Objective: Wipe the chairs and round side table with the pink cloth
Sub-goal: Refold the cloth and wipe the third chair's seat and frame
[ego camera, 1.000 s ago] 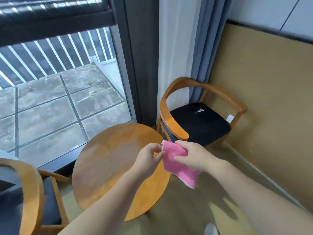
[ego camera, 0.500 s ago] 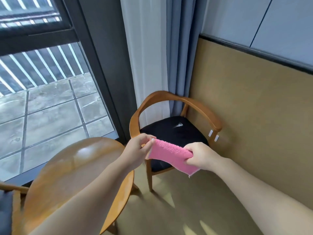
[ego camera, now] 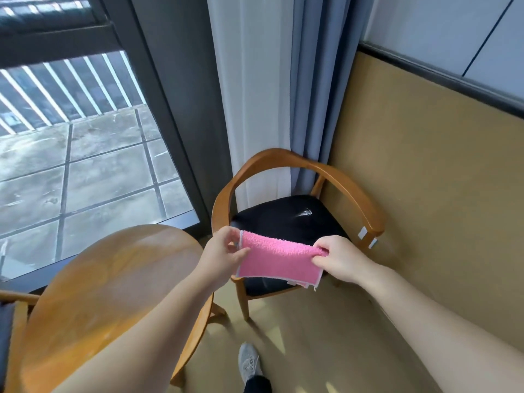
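**Pink cloth held taut between both hands above the armchair**

Two small white tags [ego camera: 367,237] sit on the front arm post of the curved wooden armchair with the black cushioned seat [ego camera: 354,188]. Any print on them is too small to read. A pale whitish scuff [ego camera: 304,213] marks the black cushion towards its rear.

The pink terry cloth with a thin pale edging [ego camera: 279,260] is in the air, in front of the armchair's seat and just right of the round wooden side table [ego camera: 113,279]. It is folded into a wide band, fuzzy along the top fold. The lower edges hang loose and a small corner droops at the lower right.

The left hand [ego camera: 224,253] pinches the cloth's left end between thumb and curled fingers. The right hand [ego camera: 337,259] grips the right end, fingers bunched over the top fold. Both hands are closed on the cloth and touch neither chair nor table.

A second wooden chair with a dark seat [ego camera: 14,307] shows at the left edge, tucked beside the table. Behind the armchair hang a white sheer curtain [ego camera: 255,95] and a grey-blue drape [ego camera: 309,95], next to a dark-framed glass door [ego camera: 170,123]. A tan wall panel [ego camera: 425,180] runs along the right. A grey sneaker [ego camera: 249,361] stands on the floor below the arms.
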`<state>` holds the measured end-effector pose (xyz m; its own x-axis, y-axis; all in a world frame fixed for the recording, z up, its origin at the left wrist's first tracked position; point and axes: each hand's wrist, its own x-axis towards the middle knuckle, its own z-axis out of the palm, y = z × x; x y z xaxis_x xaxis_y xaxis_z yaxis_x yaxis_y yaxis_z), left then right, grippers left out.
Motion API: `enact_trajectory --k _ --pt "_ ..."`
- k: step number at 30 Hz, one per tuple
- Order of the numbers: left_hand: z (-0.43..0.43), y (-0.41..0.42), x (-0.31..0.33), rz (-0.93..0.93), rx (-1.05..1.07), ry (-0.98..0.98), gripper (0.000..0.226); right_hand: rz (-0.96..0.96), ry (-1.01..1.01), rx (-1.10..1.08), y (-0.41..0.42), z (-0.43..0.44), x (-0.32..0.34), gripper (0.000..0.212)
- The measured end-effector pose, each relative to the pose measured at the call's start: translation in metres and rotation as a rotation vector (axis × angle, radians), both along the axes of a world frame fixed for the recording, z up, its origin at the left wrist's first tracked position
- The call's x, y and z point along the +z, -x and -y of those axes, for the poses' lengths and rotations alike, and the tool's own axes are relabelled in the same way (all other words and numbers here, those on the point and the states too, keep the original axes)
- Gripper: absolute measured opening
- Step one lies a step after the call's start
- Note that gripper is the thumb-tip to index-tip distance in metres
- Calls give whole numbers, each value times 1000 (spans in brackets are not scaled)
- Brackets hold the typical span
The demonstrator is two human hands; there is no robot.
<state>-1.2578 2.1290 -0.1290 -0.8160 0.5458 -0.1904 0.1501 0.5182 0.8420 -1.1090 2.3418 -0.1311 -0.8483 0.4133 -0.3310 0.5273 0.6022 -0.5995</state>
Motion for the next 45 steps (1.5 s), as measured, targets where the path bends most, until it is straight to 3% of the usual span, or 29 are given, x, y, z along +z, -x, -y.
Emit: enact_trajectory --k 8,12,17,30,36,41,45 --pt "-39 76 -49 101 -74 59 43 42 49 -113 74 -44 -30 12" --pt "-57 112 -71 117 -92 128 22 12 -5 -111 115 -66 -39 9" --pt "-76 140 -96 143 -56 204 22 52 14 -93 157 -97 -57 13" --pt "-123 181 -194 -99 -13 524 24 76 99 120 270 -165 -130 16" --pt "-137 208 -231 -214 65 671 43 149 37 279 304 -184 -171 20" --pt "-144 234 -258 -241 75 699 57 172 -36 258 323 -190 -201 35" --pt "-139 242 -275 -306 61 725 55 207 -26 276 334 -183 -208 16"
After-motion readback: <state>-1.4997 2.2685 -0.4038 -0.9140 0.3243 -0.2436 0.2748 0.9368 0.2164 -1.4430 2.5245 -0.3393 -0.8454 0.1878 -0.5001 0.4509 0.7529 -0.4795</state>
